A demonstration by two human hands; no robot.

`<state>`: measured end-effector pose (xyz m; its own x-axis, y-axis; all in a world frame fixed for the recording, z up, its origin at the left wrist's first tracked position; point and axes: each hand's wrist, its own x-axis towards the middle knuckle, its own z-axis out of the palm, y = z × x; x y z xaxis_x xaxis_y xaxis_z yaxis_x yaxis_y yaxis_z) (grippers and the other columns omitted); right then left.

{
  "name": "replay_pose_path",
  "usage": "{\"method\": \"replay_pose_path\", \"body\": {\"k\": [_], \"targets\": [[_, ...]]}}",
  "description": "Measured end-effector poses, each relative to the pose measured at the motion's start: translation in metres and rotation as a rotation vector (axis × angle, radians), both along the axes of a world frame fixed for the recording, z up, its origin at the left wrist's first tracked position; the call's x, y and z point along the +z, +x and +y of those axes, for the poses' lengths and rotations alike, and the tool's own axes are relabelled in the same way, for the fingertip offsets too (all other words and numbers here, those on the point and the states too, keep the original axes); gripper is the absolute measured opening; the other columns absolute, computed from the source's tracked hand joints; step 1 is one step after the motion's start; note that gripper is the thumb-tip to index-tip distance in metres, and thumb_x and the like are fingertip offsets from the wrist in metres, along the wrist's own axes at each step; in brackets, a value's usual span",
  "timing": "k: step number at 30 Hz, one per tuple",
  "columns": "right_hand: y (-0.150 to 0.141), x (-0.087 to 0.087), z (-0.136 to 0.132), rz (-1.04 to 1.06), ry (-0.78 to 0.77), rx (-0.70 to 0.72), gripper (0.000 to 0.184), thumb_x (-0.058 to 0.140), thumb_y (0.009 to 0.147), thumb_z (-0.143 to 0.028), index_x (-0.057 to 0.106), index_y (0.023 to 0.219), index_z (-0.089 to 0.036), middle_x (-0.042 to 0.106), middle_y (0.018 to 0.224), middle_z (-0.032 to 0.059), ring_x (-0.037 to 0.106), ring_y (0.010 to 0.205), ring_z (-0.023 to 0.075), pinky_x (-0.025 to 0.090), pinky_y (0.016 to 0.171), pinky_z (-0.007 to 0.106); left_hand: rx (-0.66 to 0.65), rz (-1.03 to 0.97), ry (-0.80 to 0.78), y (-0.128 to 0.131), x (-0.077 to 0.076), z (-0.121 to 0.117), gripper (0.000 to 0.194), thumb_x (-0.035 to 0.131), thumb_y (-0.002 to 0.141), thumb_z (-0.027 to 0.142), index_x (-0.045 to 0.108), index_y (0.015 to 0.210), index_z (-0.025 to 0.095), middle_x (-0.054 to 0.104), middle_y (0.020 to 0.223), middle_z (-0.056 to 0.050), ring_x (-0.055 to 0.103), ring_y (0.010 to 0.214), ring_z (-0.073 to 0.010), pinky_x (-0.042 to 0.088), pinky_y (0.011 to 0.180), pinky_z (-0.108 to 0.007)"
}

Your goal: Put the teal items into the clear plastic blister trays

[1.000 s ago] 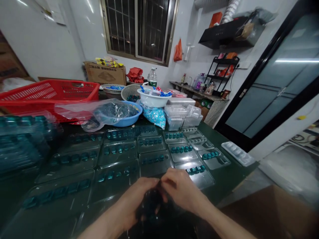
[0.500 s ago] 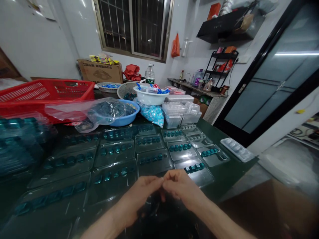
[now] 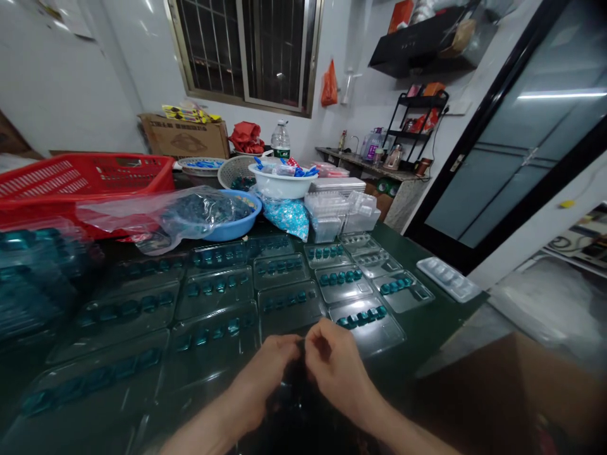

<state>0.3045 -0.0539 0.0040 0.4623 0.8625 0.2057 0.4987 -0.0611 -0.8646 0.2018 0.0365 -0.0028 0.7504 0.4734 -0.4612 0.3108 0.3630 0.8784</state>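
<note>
My left hand (image 3: 263,378) and my right hand (image 3: 336,368) meet low in the middle of the head view, above the dark green table. Both are closed, thumbs against fingers in a pinch. Whatever sits between the fingertips is small, dark and too hidden to name. Just beyond my right hand lies a clear plastic tray (image 3: 379,341) with a row of teal glossy pieces (image 3: 363,317). Beyond my left hand, another clear tray (image 3: 208,360) holds similar teal pieces (image 3: 202,336). The area below my hands is dark and blurred.
Several more clear trays cover the table (image 3: 427,335). At the left stands a teal stack (image 3: 33,278) by a red basket (image 3: 85,205). Behind are a blue basin (image 3: 232,227), a white bowl (image 3: 284,186) and clear boxes (image 3: 327,215). A white tray (image 3: 448,278) lies right; a cardboard box (image 3: 493,392) stands lower right.
My hands stay pinched together low in the middle, with small finger shifts; the right fingers now curl in a rounder loop. The view has turned slightly, shifting the background left.
</note>
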Motion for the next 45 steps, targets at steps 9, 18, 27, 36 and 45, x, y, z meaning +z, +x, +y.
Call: {"method": "replay_pose_path", "body": {"k": [9, 18, 27, 36, 45], "targets": [[0.024, 0.016, -0.02, 0.086, 0.119, 0.215, 0.019, 0.055, 0.075, -0.017, 0.062, 0.092, -0.021, 0.052, 0.085, 0.0013, 0.052, 0.072, 0.0106, 0.041, 0.06, 0.021, -0.262, -0.227, -0.211, 0.002, 0.023, 0.004, 0.024, 0.046, 0.074, 0.03, 0.06, 0.072, 0.011, 0.056, 0.063, -0.006, 0.05, 0.043, -0.0104, 0.019, 0.027, -0.016], [0.031, 0.003, -0.032, 0.174, 0.122, 0.19, 0.02, 0.061, 0.071, -0.019, 0.062, 0.091, -0.022, 0.054, 0.085, 0.0006, 0.053, 0.066, 0.0096, 0.042, 0.058, 0.022, -0.352, -0.119, -0.149, 0.015, 0.019, -0.002, 0.034, 0.047, 0.074, 0.039, 0.061, 0.065, 0.009, 0.055, 0.06, -0.006, 0.049, 0.042, -0.0097, 0.018, 0.028, -0.017], [0.041, 0.0, -0.035, 0.157, 0.207, 0.045, 0.019, 0.061, 0.07, -0.019, 0.064, 0.089, -0.02, 0.057, 0.08, 0.0026, 0.053, 0.07, 0.0126, 0.042, 0.06, 0.023, -0.143, -0.125, -0.096, 0.019, 0.022, -0.007, 0.022, 0.054, 0.07, 0.038, 0.058, 0.072, 0.017, 0.053, 0.061, 0.0, 0.049, 0.044, -0.0096, 0.018, 0.028, -0.016], [0.031, -0.005, -0.029, 0.278, 0.24, -0.057, 0.019, 0.059, 0.07, -0.015, 0.063, 0.088, -0.019, 0.06, 0.076, 0.002, 0.055, 0.067, 0.0131, 0.044, 0.06, 0.023, -0.053, -0.089, -0.034, 0.024, 0.034, -0.02, 0.033, 0.054, 0.069, 0.043, 0.056, 0.053, 0.014, 0.05, 0.045, 0.001, 0.045, 0.04, -0.0078, 0.024, 0.033, -0.016], [0.034, -0.004, -0.033, 0.105, 0.256, -0.17, 0.007, 0.057, 0.072, -0.019, 0.063, 0.075, -0.017, 0.059, 0.067, 0.0014, 0.054, 0.063, 0.0129, 0.042, 0.059, 0.022, 0.061, -0.076, -0.144, 0.047, 0.019, -0.024, 0.026, 0.061, 0.062, 0.041, 0.059, 0.059, 0.016, 0.051, 0.042, 0.002, 0.043, 0.034, -0.0092, 0.021, 0.029, -0.017]]}}
